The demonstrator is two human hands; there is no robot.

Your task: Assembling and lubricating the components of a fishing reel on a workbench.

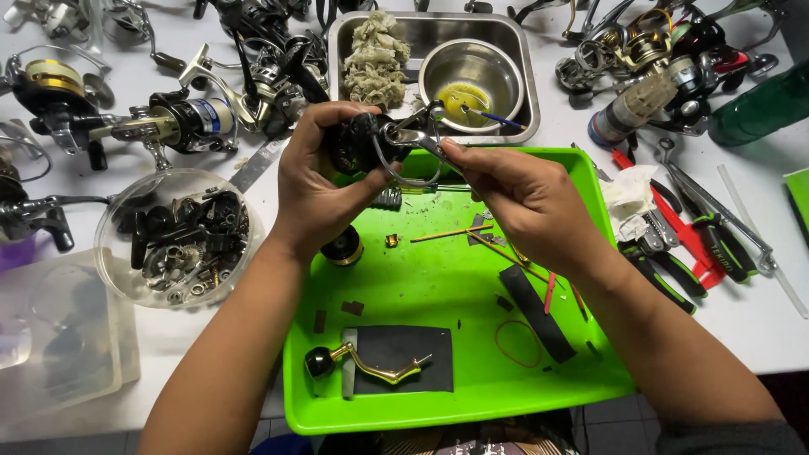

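We have only one view, from a camera worn on the head, looking steeply down and forward over a white worktable (758, 329). We sit close: both forearms enter from the bottom edge, and the left hand (316, 181) and right hand (522, 198) meet near the centre of the frame above a green tray (438, 404). The table's far side runs along the top edge. No second view overlaps this one.

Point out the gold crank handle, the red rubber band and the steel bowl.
gold crank handle (377, 367), head view, on its bent gold arm.
red rubber band (508, 323), head view, on its upper-left loop.
steel bowl (502, 61), head view, on its right inner wall.
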